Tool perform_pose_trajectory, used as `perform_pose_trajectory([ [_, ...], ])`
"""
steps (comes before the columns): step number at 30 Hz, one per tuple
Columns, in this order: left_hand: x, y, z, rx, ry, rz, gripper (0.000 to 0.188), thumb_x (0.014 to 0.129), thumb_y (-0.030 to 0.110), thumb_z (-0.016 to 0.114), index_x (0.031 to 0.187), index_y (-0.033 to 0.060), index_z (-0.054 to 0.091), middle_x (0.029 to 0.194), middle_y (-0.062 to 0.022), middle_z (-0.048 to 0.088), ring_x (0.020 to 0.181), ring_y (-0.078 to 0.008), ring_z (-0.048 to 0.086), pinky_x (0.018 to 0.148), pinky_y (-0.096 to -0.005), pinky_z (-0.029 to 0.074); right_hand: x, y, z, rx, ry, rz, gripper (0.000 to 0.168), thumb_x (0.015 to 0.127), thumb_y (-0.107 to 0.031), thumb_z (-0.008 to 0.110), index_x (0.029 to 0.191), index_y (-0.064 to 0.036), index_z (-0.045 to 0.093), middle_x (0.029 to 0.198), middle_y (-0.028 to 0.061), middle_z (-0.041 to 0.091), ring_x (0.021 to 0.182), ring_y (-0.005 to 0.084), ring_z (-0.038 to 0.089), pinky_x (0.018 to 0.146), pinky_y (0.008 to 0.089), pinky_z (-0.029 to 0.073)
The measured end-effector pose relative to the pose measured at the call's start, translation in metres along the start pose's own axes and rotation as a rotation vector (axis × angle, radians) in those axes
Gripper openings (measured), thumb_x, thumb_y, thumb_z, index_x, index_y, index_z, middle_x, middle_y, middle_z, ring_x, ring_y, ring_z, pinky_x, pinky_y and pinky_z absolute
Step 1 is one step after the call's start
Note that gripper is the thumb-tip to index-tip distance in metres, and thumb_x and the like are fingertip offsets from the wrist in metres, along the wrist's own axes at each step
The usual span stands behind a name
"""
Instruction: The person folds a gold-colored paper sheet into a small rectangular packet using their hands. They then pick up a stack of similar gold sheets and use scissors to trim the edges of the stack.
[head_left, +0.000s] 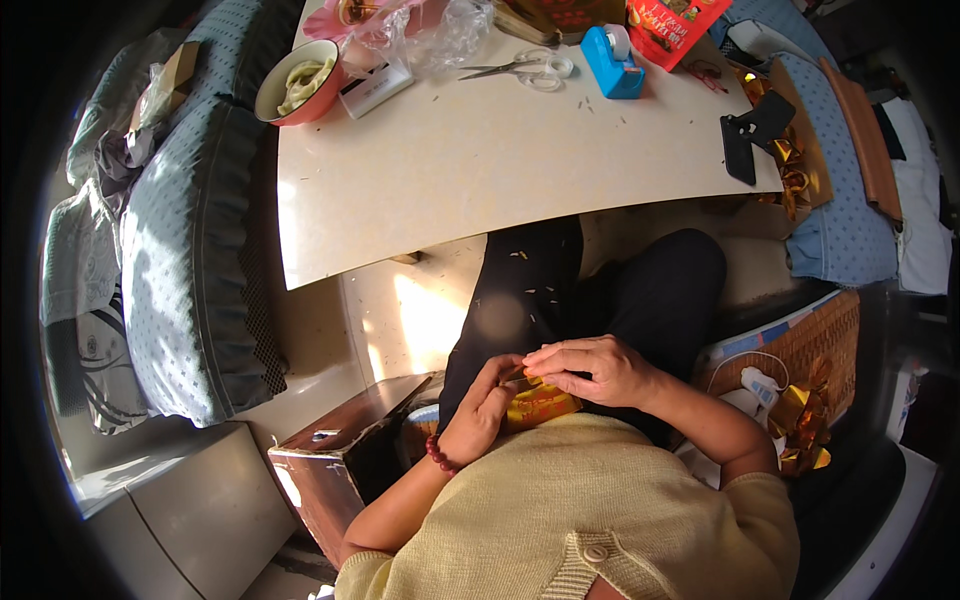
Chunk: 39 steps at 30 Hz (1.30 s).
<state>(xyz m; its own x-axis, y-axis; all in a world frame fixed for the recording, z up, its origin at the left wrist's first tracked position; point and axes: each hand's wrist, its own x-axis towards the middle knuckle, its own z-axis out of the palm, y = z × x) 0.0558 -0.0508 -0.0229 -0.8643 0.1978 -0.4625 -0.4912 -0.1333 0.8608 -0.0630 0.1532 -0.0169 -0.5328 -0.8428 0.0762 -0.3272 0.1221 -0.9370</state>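
Observation:
A piece of shiny gold foil or paper with red print (543, 406) lies at my lap, between my hands. My left hand (487, 409), with a dark red bead bracelet on its wrist, pinches the foil's upper left part between thumb and fingers. My right hand (592, 369) rests over the upper edge, its fingertips meeting those of the left hand on the foil. The fingers partly hide the folded part there. Beyond my knees, scissors (510, 70), a roll of clear tape (559, 66) and a blue tape dispenser (611, 64) lie on the table.
The pale table (420, 180) spans the space ahead, holding a red bowl (311, 105), a red pouch (671, 30) and a black phone-like object (737, 150). A brown wooden box (352, 427) stands at left. Gold foil pieces (802, 427) lie on the woven seat (821, 341) at right.

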Motion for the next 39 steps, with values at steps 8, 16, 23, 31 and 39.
perform_pose_trajectory([
  [8,0.000,-0.006,0.000,0.011,0.023,0.077,0.039,0.098,0.006,0.036,0.136,-0.0022,0.043,0.132,-0.0150,0.053,0.128,-0.0213,0.049,0.109,-0.0304,0.036,0.001,-0.005,-0.010,-0.196,0.023,-0.201,0.020,0.084,-0.007,0.075,0.103,-0.004,0.074,0.106,0.0093,0.074,0.095,0.0237,0.073,0.082,0.0320,0.061],
  [16,-0.001,-0.006,0.000,0.036,0.019,0.115,0.040,0.097,0.004,0.036,0.136,-0.0034,0.043,0.135,-0.0181,0.053,0.129,-0.0228,0.049,0.109,-0.0309,0.036,0.001,-0.002,0.001,0.005,0.038,-0.039,0.015,0.082,-0.002,0.072,0.098,-0.002,0.072,0.111,0.0102,0.074,0.097,0.0243,0.073,0.084,0.0320,0.060],
  [23,-0.002,0.001,0.001,0.023,0.002,0.072,0.043,0.096,0.004,0.037,0.137,-0.0033,0.041,0.136,-0.0177,0.052,0.130,-0.0230,0.048,0.109,-0.0310,0.035,0.000,-0.001,0.003,0.034,0.067,-0.027,0.013,0.081,-0.001,0.073,0.094,-0.002,0.072,0.109,0.0101,0.074,0.097,0.0238,0.073,0.082,0.0314,0.060],
  [31,-0.003,-0.002,-0.003,-0.183,0.000,0.029,0.042,0.099,0.014,0.042,0.138,-0.0002,0.043,0.134,-0.0134,0.052,0.126,-0.0178,0.048,0.105,-0.0289,0.037,-0.002,-0.002,0.003,-0.160,0.073,-0.136,0.015,0.080,-0.005,0.077,0.095,-0.002,0.074,0.105,0.0089,0.074,0.096,0.0232,0.073,0.082,0.0327,0.060],
  [39,0.005,0.017,0.004,-0.279,-0.098,-0.104,0.043,0.099,0.014,0.057,0.139,0.0039,0.046,0.135,-0.0083,0.053,0.128,-0.0172,0.048,0.110,-0.0323,0.037,-0.024,0.003,0.011,-0.019,0.141,-0.074,0.026,0.084,-0.006,0.075,0.110,-0.005,0.074,0.121,0.0123,0.070,0.117,0.0266,0.065,0.099,0.0359,0.054],
])
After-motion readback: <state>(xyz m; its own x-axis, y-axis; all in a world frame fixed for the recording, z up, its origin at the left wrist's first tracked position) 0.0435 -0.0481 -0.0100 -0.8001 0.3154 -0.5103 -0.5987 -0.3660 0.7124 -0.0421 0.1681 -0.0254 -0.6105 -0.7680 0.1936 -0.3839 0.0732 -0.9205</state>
